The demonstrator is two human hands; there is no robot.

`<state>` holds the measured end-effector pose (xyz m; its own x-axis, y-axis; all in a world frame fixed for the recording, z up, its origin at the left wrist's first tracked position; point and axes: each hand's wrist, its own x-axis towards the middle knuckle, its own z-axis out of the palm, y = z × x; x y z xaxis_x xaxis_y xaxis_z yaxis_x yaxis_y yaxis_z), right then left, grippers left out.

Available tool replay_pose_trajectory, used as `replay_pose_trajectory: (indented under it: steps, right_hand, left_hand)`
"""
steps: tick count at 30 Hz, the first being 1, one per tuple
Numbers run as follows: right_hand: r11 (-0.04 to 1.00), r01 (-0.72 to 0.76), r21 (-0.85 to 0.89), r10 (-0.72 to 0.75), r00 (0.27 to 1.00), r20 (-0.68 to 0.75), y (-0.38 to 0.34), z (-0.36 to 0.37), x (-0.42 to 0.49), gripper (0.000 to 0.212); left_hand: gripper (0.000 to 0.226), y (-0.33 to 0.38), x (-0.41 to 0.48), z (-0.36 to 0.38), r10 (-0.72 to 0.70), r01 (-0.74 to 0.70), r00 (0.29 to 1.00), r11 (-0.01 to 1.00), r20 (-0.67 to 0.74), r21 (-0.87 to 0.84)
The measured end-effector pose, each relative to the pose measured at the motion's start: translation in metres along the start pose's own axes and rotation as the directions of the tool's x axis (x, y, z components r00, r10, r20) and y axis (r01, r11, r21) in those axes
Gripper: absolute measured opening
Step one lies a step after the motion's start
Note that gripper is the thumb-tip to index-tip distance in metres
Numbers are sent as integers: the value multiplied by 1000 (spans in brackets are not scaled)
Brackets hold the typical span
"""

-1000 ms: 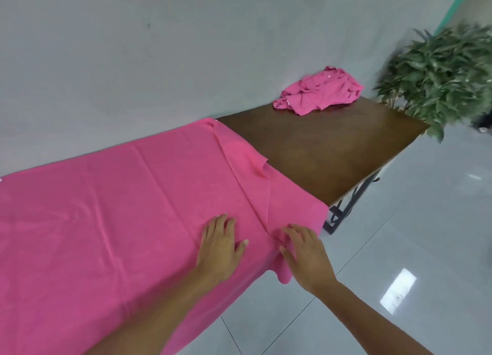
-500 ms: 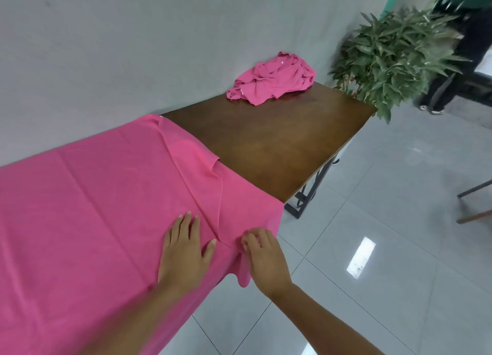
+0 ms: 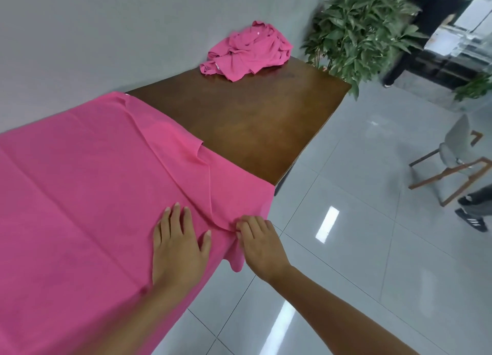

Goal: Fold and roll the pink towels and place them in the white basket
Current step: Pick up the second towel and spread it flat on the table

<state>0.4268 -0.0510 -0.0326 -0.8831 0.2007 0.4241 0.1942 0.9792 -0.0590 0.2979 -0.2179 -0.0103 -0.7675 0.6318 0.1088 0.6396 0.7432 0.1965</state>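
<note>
1. While lying palm-down on the spread pink towel (image 3: 80, 195), pressing it flat by the table's near edge: left hand (image 3: 178, 248), fingers straight and close together, thumb angled out to the right.
2. Pinching a raised fold of the same towel just right of the left hand: right hand (image 3: 259, 245), fingers curled, tips gathered on the cloth.
3. Drooping over the near edge below the right hand: a small flap of that towel, hanging above the tiled floor (image 3: 346, 248).
4. Covering the left part of the wooden table (image 3: 253, 120) from near edge to wall (image 3: 106, 35), creasing along a diagonal fold running toward the right hand.
5. Sitting bunched at the table's far end against the wall: crumpled pink towel (image 3: 247, 51), well apart from the spread one, bare wood between.
6. Standing past the table's far right corner: leafy plant (image 3: 364, 30); standing on the floor at right: wooden chair (image 3: 452, 147).
</note>
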Motion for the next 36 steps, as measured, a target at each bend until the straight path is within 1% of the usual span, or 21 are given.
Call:
replay_pose_trajectory:
  steps: [2, 5, 7, 10, 12, 14, 16, 20, 23, 26, 28, 30, 34, 36]
  right_hand:
    - [998, 24, -66, -24, 1000, -2, 1, 2, 1, 17]
    - [995, 20, -94, -20, 1000, 4, 5, 0, 6, 9]
    - [997, -19, -76, 20, 1000, 10, 12, -4, 12, 5]
    - [983, -182, -10, 182, 983, -4, 32, -10, 25, 17]
    - [953, -300, 33, 300, 954, 17, 53, -15, 37, 18]
    - [922, -384, 43, 381, 922, 67, 79, -17, 51, 16]
    - [904, -426, 42, 419, 901, 114, 105, -19, 65, 16]
    - [912, -406, 56, 390, 901, 189, 148, -16, 91, 16]
    - [933, -352, 81, 330, 922, 205, 171, -12, 105, 16]
    - [942, -315, 114, 283, 930, 235, 190, -8, 116, 17]
    - [945, -303, 123, 266, 932, 248, 202, -4, 122, 18]
    - [950, -285, 129, 244, 932, 267, 214, -2, 129, 18]
    - [957, -239, 164, 178, 932, 315, 226, -4, 138, 20]
    - [945, -254, 208, 186, 935, 302, 224, -6, 134, 20]
  left_hand:
    - [75, 0, 0, 1, 0, 0, 1000, 1000, -12, -2]
    - [74, 1, 1, 2, 1, -1, 1000, 1000, -19, -4]
    - [74, 1, 0, 2, -2, 2, 1000, 1000, -9, -4]
    - [75, 1, -1, 0, -6, 6, 1000, 1000, -1, 9]
    - [75, 1, -1, -1, -13, 13, 1000, 1000, 6, 16]
    - [75, 1, -1, -1, -18, 18, 1000, 1000, 5, 8]
    - [75, 0, 0, 0, -18, 18, 1000, 1000, 2, 7]
    - [74, 0, 1, 0, -36, 36, 999, 999, 15, 22]
    - [70, 6, 7, -1, -80, 80, 997, 997, -3, 21]
    - [64, 20, 18, -3, -187, 188, 982, 982, -37, 20]
    - [64, 34, 27, -4, -281, 281, 958, 960, -57, -3]
    - [65, 47, 37, -1, -342, 341, 936, 940, -76, -27]
    - [62, 72, 58, 8, -350, 346, 934, 936, -71, -71]
    - [67, 81, 63, 13, -348, 346, 936, 937, -48, -54]
